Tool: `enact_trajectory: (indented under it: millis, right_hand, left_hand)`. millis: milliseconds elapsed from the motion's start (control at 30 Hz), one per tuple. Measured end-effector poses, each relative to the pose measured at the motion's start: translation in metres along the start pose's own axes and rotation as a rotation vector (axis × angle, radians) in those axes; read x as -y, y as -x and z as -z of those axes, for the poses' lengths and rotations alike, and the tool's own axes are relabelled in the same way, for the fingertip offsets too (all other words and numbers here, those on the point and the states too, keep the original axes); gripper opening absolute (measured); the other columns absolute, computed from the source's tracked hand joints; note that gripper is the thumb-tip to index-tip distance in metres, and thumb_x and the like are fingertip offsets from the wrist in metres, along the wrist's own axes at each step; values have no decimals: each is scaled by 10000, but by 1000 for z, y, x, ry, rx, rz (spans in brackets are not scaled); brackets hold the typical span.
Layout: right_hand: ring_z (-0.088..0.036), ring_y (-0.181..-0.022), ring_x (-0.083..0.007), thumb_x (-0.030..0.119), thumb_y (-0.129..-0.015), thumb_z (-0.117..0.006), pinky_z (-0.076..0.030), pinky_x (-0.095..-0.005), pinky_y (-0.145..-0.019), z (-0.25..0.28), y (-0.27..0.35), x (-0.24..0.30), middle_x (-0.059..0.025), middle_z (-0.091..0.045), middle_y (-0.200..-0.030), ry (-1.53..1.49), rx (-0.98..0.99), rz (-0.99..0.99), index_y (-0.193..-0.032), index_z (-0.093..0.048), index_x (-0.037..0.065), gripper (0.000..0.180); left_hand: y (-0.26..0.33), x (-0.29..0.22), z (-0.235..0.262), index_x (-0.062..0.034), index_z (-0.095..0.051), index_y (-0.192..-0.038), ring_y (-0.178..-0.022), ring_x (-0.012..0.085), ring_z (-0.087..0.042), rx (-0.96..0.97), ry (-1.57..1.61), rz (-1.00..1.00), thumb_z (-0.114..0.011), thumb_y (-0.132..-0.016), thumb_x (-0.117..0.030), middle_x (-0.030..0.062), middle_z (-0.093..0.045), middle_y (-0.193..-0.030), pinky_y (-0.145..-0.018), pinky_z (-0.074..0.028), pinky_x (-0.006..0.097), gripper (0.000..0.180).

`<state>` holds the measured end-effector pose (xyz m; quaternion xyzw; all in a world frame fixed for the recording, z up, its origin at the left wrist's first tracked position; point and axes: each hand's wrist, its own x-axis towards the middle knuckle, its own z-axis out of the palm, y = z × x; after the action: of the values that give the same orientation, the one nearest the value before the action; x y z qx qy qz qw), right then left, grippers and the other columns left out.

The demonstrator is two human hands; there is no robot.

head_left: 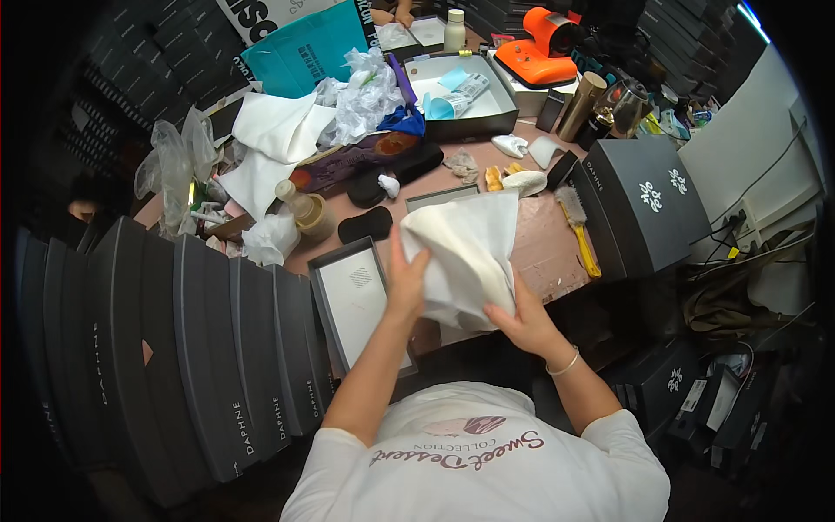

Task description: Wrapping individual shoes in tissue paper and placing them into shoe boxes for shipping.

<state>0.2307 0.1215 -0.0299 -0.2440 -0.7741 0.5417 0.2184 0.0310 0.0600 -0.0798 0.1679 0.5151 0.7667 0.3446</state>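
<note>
Both my hands hold a soft white cloth (461, 248) above the near part of the table. My left hand (405, 280) grips its left edge, thumb toward the front. Lower down on the right side, my right hand (524, 324) pinches the cloth between thumb and fingers. It bulges and looks cream-coloured in the middle; whether anything lies inside I cannot tell. Beside my left forearm is a shallow dark box (352, 304) with a pale inside. To the right of the cloth lies a brush (577, 230) with a yellow handle.
Dark shoe boxes (204, 348) stand in a row at my left; another dark box (648, 204) is at right. White sheets (274, 130) and crumpled paper pile up at far left. Beyond are an open box (496, 122) and an orange device (544, 56). Another person's hand (404, 16) shows behind.
</note>
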Motion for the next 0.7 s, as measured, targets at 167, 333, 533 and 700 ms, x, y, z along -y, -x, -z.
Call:
enact_trajectory:
  millis: [167,333,533,700]
  right_hand:
    - [-326,-1296,-377,300,-777,-670,-187,-658,-1031,-16,-48,-64,-187,-481,-1261,978,12,-123,-1335,-385,-5,697]
    - [-296,-1314,-365,310,-790,-672,-188,-623,-1056,-16,-44,-87,-165,-372,-1367,692,-187,41,-1350,-379,21,694]
    - [-325,-1315,-353,275,-796,-661,-215,-584,-1066,-19,-52,-88,-151,-417,-1364,728,41,-73,-1338,-415,74,629]
    - [-360,-1296,-369,347,-828,-645,-261,-503,-1075,-4,-30,-79,-175,-431,-1369,583,1,-11,-1358,-405,75,642]
  left_hand:
    - [21,49,-20,15,-383,-1352,-960,199,-571,461,-400,208,-543,-861,-60,142,-602,-1096,-837,-446,286,522]
    - [68,4,47,31,-586,-1017,-853,290,-590,-33,-1014,-478,-605,-845,-150,174,-605,-915,-759,-470,378,251]
    - [99,25,109,17,-548,-749,-621,336,-544,170,-1358,-59,-639,-821,-245,155,-570,-677,-586,-437,405,286]
    - [131,-70,78,12,-591,-835,-619,132,-581,84,-564,35,-568,-883,-173,27,-625,-734,-564,-463,298,193]
